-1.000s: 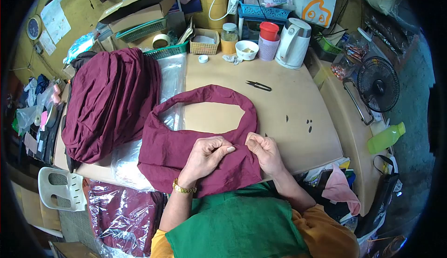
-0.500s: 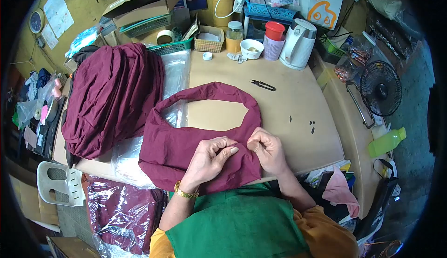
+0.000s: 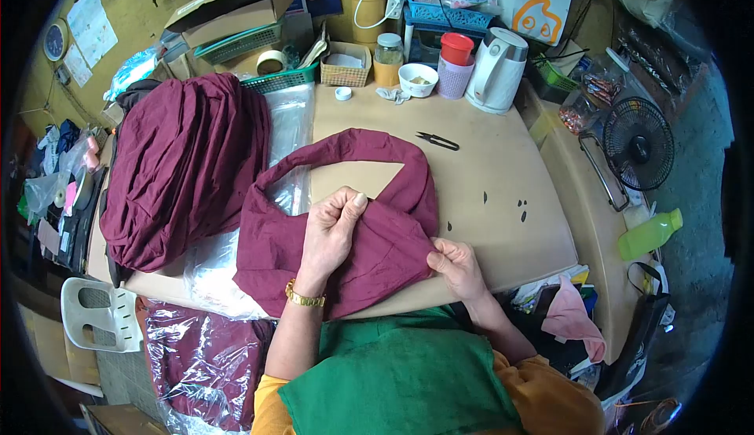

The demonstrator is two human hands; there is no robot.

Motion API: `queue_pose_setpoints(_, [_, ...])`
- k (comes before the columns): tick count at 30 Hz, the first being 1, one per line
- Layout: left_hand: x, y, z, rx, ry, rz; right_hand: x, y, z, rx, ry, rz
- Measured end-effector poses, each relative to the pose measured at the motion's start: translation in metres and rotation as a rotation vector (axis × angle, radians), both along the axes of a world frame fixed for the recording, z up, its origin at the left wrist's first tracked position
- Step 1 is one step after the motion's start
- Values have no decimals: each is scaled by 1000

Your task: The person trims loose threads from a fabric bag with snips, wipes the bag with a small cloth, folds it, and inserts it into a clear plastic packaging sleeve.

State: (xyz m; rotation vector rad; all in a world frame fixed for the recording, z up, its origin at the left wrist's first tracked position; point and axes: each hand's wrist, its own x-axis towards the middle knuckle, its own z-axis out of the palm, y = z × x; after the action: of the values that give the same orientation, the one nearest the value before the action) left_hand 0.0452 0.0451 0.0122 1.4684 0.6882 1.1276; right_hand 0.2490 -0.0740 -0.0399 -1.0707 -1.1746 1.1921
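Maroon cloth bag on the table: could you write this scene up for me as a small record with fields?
Bag: maroon, loop handle on its far side
Left hand: gripping the bag near the handle's opening
Right hand: pinching the bag's right edge
Under the bag: brown tabletop
Left of the bag: maroon cloth heap
Beyond, rightward: black snips, white kettle

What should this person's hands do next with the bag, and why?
Probably ease the right hand a little outward to smooth the bag: it pinches the bag's edge, the left hand grips the cloth farther from the body, and the stretch between them looks creased.
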Motion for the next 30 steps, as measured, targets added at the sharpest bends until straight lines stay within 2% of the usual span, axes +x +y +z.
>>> queue_pose_setpoints(2, [3, -1, -1, -16, -52, -21, -7, 5, -2, -47, 352, 19])
queue_pose_setpoints(3, [4, 0, -4, -67, -100, -23, -6, 7, -5, -45, 353, 17])
queue_pose_setpoints(6, [4, -2, -4, -147, -114, -24, -3, 8, -8, -35, 253, 48])
queue_pose_setpoints(8, [3, -2, 2, -176, -79, -23, -6, 6, -1, 19, -162, -128])
queue_pose_setpoints(9, [-1, -1, 5, -49, 72, -77, -8, 6, 0, 17, -159, -130])
queue_pose_setpoints(10, [-3, -1, 8, 79, 224, -131, -11, 6, 2, 137, -335, -222])
queue_pose_setpoints(11, [-2, -2, 9, 79, 227, -132, -13, 6, 3, 259, -512, -313])
queue_pose_setpoints(12, [-1, -4, 11, 62, 229, -121, -15, 7, 4, 255, -418, -301])
queue_pose_setpoints(16, [11, -10, 5, -12, 149, -84, -16, 3, -5, 282, -387, -345])
queue_pose_setpoints(19, [12, -12, 9, -76, 144, -122, -13, 2, -13, 309, -522, -378])
queue_pose_setpoints(21, [11, -12, 17, 117, 286, -156, -14, 0, -15, 328, -583, -393])
queue_pose_setpoints(24, [10, -11, 13, 124, 300, -100, -12, -1, -10, 361, -732, -367])
queue_pose_setpoints(27, [12, -11, 5, 115, 298, -13, -9, -3, -3, 239, -697, -317])
queue_pose_setpoints(30, [16, -11, -2, 86, 201, 8, -8, -4, -7, 307, -718, -280])
